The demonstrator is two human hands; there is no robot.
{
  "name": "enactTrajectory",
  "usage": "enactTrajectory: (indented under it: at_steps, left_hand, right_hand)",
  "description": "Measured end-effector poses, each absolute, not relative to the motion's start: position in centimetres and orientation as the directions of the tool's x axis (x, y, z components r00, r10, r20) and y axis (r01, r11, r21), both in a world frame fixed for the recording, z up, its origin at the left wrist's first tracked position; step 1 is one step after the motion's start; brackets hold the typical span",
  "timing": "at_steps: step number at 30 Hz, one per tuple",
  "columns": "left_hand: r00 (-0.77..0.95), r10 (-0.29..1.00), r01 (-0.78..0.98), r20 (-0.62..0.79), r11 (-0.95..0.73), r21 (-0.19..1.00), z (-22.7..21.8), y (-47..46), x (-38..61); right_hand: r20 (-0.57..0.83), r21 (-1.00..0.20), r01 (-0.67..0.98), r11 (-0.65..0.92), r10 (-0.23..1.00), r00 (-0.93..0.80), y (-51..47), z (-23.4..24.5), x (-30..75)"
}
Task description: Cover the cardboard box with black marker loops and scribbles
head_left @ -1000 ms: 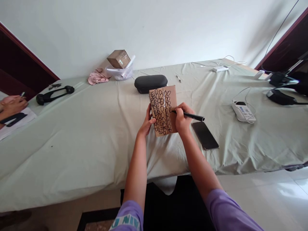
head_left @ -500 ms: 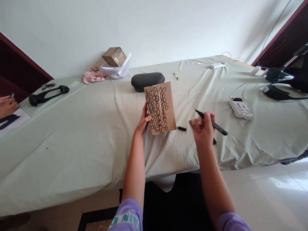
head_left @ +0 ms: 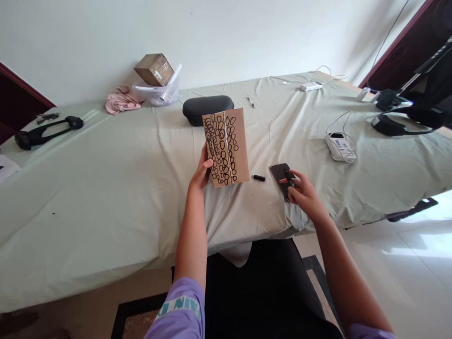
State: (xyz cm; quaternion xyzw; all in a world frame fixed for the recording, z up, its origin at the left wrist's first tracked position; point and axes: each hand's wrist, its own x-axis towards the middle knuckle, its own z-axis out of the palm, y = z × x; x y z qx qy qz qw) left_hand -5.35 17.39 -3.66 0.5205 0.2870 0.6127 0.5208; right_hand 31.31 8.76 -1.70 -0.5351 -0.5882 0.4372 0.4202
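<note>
My left hand [head_left: 201,171] grips the left edge of a brown cardboard package [head_left: 226,146], holding it upright on the table; black marker loops cover its face. My right hand [head_left: 302,192] is down on a dark phone [head_left: 278,173] lying to the right, fingers curled around a black marker [head_left: 290,179] of which only a short end shows. A small black marker cap [head_left: 258,178] lies on the cloth between package and phone.
A pale green cloth covers the long table [head_left: 106,179]. Behind the package is a black oval case [head_left: 206,108]. Far left lie a black handle tool [head_left: 45,132], a pink cloth [head_left: 122,100] and a small box on a plastic tub [head_left: 155,82]. A white device [head_left: 339,146] with cables sits right.
My right hand left the package face, swung right with the marker and came down onto the phone. The package stays held by my left hand. The camera view drifted right.
</note>
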Motion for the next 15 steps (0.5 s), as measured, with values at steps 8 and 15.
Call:
enactTrajectory:
  at_steps: [8,15]
  left_hand:
    - [0.077,0.939,-0.366,0.335,-0.286,0.885,-3.8,17.4,-5.4]
    - [0.091,0.935,-0.354,0.342,-0.290,0.889,-3.6,17.4,-5.3]
  right_hand:
    - [0.108,-0.354,0.902,0.249,0.968,-0.225,10.1,-2.5,29.6]
    - [0.120,-0.285,0.941,0.180,0.981,-0.151,10.2,-2.0,28.8]
